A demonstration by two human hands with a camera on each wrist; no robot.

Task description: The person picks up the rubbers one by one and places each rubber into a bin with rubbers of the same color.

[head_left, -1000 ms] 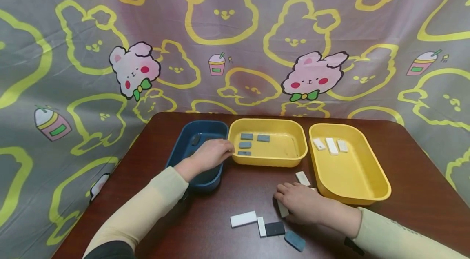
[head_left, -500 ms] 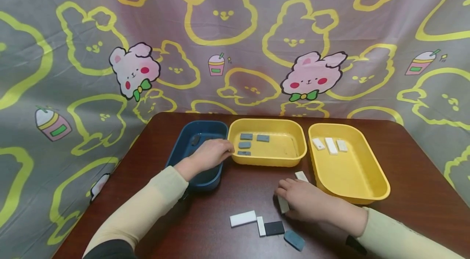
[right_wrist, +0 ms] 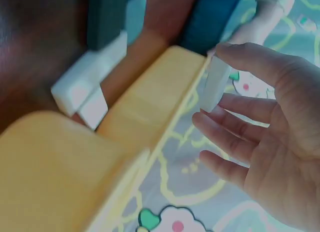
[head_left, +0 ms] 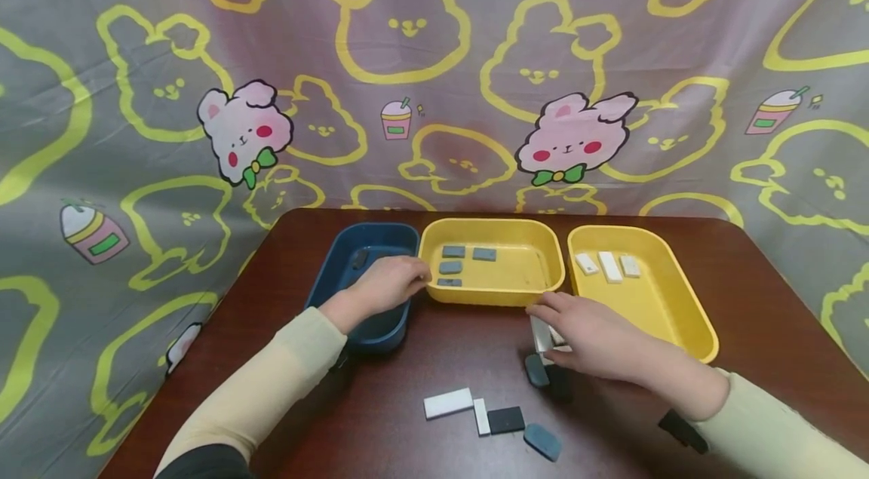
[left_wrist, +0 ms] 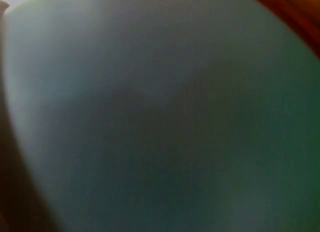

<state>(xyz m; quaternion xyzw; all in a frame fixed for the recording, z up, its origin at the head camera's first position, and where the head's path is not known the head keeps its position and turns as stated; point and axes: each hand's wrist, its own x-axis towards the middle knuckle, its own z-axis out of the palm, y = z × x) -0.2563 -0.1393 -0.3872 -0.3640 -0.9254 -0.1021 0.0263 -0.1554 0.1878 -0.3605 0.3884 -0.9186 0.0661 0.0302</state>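
My right hand (head_left: 597, 336) pinches a white block-shaped eraser (right_wrist: 215, 87) between thumb and fingers, lifted near the front left corner of the right yellow bin. Below it lie a grey-blue eraser (head_left: 536, 371), a black eraser (head_left: 560, 382) and pale ones partly hidden by the hand. My left hand (head_left: 387, 283) is over the blue bin (head_left: 322, 268), fingertips loosely bent by the rim beside the middle yellow bin; I see nothing held in it. The left wrist view is only a blur. Nearer me lie a long white eraser (head_left: 448, 403), a small white one, a black one and a grey-blue one.
The middle yellow bin (head_left: 502, 299) contains several grey-blue erasers. White erasers (head_left: 610, 266) lie in the right yellow bin (head_left: 695, 313). One dark eraser (head_left: 360, 259) shows inside the blue bin. A patterned curtain (head_left: 434, 72) hangs behind the brown table (head_left: 380, 419).
My right hand has risen from the tabletop and moved away from me toward the bins, carrying the white eraser. Grey-blue and black erasers under it are now uncovered. The left hand stays put.
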